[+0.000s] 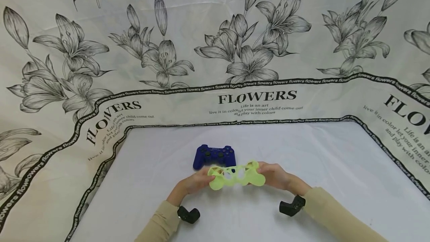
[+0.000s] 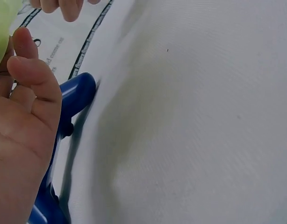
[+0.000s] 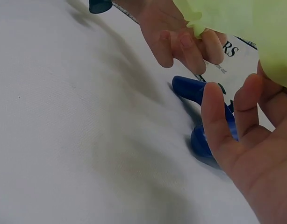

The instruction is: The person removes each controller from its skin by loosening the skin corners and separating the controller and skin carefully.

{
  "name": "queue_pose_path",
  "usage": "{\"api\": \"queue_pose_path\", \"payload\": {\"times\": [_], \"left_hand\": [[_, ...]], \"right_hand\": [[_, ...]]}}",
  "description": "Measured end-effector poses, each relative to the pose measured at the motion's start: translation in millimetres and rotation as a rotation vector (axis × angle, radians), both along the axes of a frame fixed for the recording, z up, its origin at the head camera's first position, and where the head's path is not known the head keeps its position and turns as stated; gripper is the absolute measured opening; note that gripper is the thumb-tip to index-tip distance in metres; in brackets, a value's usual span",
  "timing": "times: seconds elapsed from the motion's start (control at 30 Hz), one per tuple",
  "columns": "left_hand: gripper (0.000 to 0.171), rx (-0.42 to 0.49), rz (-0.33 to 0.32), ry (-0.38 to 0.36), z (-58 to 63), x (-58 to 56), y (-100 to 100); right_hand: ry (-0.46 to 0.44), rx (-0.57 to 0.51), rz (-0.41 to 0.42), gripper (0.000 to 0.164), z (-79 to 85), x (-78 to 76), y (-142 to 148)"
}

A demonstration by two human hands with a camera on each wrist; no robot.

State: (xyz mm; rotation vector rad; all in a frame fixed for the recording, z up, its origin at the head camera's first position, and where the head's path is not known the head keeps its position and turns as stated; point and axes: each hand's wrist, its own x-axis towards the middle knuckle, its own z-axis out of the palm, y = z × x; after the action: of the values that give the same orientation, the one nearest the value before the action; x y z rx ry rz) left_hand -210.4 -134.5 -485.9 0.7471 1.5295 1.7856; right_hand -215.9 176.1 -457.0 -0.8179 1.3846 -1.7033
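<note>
Both hands hold a yellow-green silicone controller cover (image 1: pixel 239 176) up over the white table. The left hand (image 1: pixel 196 181) grips its left end, thumb on the near face. At the opposite end, the right hand (image 1: pixel 276 177) pinches the cover, its other fingers loosely bent in the right wrist view. Round holes show through the middle of the cover. Just behind it lies a blue game controller (image 1: pixel 214 155) on the cloth, its lower right part hidden by the cover. In the left wrist view, the controller (image 2: pixel 79 93) appears beyond the left palm.
White cloth covers the table (image 1: pixel 161 148). A hanging fabric (image 1: pixel 188 107) with flower drawings and printed words surrounds it at the back and sides. Black wrist-worn devices (image 1: pixel 292 206) sit at both sleeve cuffs.
</note>
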Motion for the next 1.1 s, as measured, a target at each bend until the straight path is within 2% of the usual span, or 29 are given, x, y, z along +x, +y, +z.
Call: {"api": "queue_pose_path", "payload": {"times": [0.13, 0.23, 0.4, 0.5, 0.67, 0.83, 1.0, 1.1], "left_hand": [[0.035, -0.031, 0.03, 0.089, 4.7, -2.8, 5], [0.023, -0.028, 0.074, 0.121, 7.7, -3.2, 9], [0.036, -0.039, 0.159, 0.137, 10.4, -2.0, 15], [0.042, -0.052, 0.188, 0.139, 10.7, -1.4, 17], [0.04, -0.044, 0.192, 0.137, 9.6, -2.0, 21], [0.035, -0.046, 0.177, 0.185, 9.9, -0.3, 22], [0.041, -0.015, 0.142, 0.219, 13.9, 1.8, 23], [0.042, -0.033, 0.157, 0.225, 13.6, 0.6, 23]], "right_hand": [[0.031, 0.026, 0.004, 0.038, 1.6, -0.4, 1], [0.057, 0.024, 0.013, 0.04, 1.8, -0.8, 2], [0.082, -0.016, 0.037, 0.048, -0.4, -1.5, 4], [0.086, -0.007, 0.029, 0.046, -1.6, -1.6, 5], [0.078, 0.087, -0.049, 0.033, -3.3, -1.8, 5], [0.067, 0.174, -0.121, 0.023, -3.4, -1.7, 4], [0.081, 0.182, -0.148, 0.014, -1.2, -0.1, 5], [0.098, 0.164, -0.156, 0.015, -0.9, -0.4, 8]]}}
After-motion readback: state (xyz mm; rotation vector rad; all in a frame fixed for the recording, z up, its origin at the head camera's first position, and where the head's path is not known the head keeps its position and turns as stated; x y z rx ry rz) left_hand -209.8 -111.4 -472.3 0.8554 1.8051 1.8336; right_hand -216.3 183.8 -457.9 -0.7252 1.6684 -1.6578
